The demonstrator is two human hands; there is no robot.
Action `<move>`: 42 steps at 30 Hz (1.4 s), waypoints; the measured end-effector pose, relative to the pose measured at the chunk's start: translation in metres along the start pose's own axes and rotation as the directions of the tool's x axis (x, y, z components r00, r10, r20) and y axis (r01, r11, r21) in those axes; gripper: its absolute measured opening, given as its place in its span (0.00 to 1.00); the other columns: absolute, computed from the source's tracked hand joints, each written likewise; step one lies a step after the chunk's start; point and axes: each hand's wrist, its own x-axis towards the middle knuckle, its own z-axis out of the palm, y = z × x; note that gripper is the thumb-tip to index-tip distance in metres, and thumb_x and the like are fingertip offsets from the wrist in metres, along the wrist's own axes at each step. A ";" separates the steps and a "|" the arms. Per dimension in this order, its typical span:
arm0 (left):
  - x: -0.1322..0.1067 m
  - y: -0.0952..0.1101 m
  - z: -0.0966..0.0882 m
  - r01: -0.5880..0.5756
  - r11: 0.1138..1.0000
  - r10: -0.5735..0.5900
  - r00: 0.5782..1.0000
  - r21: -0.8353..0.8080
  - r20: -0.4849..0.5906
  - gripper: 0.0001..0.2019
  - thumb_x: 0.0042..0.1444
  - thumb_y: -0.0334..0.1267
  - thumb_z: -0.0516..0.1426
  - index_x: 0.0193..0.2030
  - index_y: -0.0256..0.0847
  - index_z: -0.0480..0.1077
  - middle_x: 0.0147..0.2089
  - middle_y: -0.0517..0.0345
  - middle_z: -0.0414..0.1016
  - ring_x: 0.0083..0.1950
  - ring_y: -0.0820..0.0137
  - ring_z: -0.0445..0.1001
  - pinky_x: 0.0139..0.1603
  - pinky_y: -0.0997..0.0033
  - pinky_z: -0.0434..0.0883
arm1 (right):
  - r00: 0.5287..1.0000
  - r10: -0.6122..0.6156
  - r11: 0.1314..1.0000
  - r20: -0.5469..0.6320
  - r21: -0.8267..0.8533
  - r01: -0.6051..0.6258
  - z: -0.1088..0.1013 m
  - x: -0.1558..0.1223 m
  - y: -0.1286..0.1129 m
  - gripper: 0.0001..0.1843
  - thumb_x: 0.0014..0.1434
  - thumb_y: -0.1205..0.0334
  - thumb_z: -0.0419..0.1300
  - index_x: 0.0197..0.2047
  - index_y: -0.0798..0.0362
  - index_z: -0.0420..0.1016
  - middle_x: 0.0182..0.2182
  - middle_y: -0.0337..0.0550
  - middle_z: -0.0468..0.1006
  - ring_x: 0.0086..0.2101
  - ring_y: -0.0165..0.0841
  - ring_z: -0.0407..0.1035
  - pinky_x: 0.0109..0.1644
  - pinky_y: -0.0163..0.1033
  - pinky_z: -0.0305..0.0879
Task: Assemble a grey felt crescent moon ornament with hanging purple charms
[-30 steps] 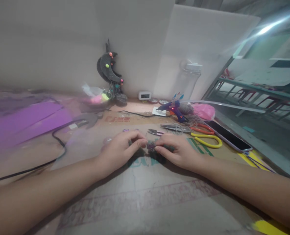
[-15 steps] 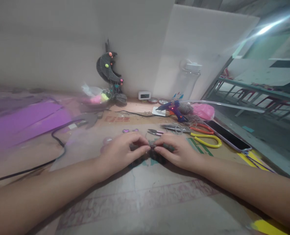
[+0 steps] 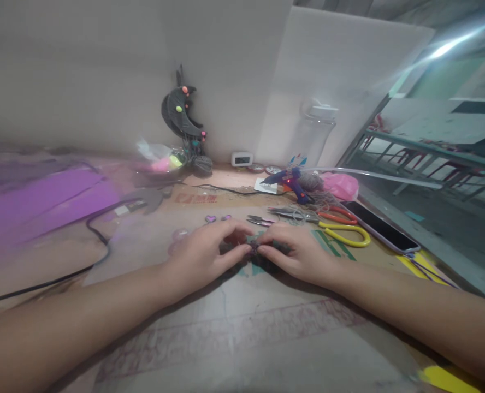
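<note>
Over the middle of the cardboard-topped table (image 3: 234,322), my left hand (image 3: 210,248) and my right hand (image 3: 294,248) meet fingertip to fingertip. Both pinch one small dark piece (image 3: 254,248) with a hint of purple; its kind is too small and blurred to make out. Just beyond my left hand lie two small purple pieces with dark edges, one of them a purple piece (image 3: 211,219). Thread snips (image 3: 259,220) rest beyond my fingertips. Scissors with yellow and orange handles (image 3: 344,234) lie past my right hand.
A blue glue gun (image 3: 291,183) stands at the back beside grey yarn (image 3: 311,181) and a pink bag (image 3: 341,186). A phone (image 3: 382,225) lies at the right edge. Behind are a clear bottle (image 3: 316,136), a small clock (image 3: 241,159) and a dark crescent ornament (image 3: 183,114). A black cable (image 3: 99,234) crosses the left.
My left fingers have lifted and spread slightly around the small dark piece. Both hands stay in the same place; the other things have not moved.
</note>
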 end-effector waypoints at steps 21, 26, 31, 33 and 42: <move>-0.001 -0.001 0.000 0.041 0.997 -0.042 0.999 0.062 0.006 0.09 0.62 0.42 0.57 0.48 0.49 0.71 0.40 0.63 0.80 0.40 0.68 0.77 0.38 0.69 0.68 | 1.000 0.000 1.000 -0.001 0.010 0.000 0.000 0.000 -0.001 0.07 0.64 0.65 0.57 0.38 0.53 0.77 0.32 0.43 0.82 0.33 0.32 0.73 0.40 0.36 0.67; 0.000 0.001 -0.001 0.017 0.998 -0.020 0.999 0.055 0.049 0.06 0.63 0.41 0.56 0.44 0.49 0.72 0.40 0.66 0.80 0.41 0.69 0.77 0.41 0.69 0.68 | 1.000 -0.003 1.000 0.003 0.009 0.003 0.000 0.000 0.000 0.07 0.64 0.65 0.57 0.38 0.53 0.77 0.32 0.43 0.82 0.33 0.32 0.74 0.40 0.36 0.67; -0.001 0.000 -0.001 0.046 0.997 -0.047 0.999 0.053 0.015 0.11 0.62 0.42 0.57 0.51 0.51 0.69 0.41 0.64 0.80 0.41 0.68 0.77 0.41 0.68 0.68 | 1.000 -0.022 1.000 0.002 0.014 0.022 0.001 0.001 0.002 0.08 0.64 0.65 0.56 0.38 0.54 0.77 0.32 0.43 0.82 0.33 0.31 0.73 0.39 0.36 0.67; -0.001 -0.002 0.000 0.071 0.996 -0.072 0.997 0.044 0.006 0.14 0.61 0.44 0.57 0.53 0.50 0.67 0.42 0.62 0.79 0.41 0.67 0.77 0.40 0.67 0.68 | 1.000 -0.023 1.000 -0.006 0.015 0.023 0.001 0.001 0.002 0.07 0.64 0.65 0.57 0.37 0.54 0.77 0.32 0.43 0.82 0.33 0.31 0.73 0.39 0.35 0.67; 0.005 -0.007 0.002 -0.027 0.999 0.022 0.993 0.036 0.116 0.08 0.63 0.42 0.56 0.40 0.43 0.73 0.39 0.59 0.78 0.41 0.66 0.74 0.42 0.67 0.67 | 1.000 -0.009 1.000 0.001 -0.011 0.009 0.001 0.000 0.001 0.07 0.63 0.65 0.58 0.36 0.54 0.77 0.29 0.42 0.81 0.32 0.31 0.72 0.38 0.34 0.65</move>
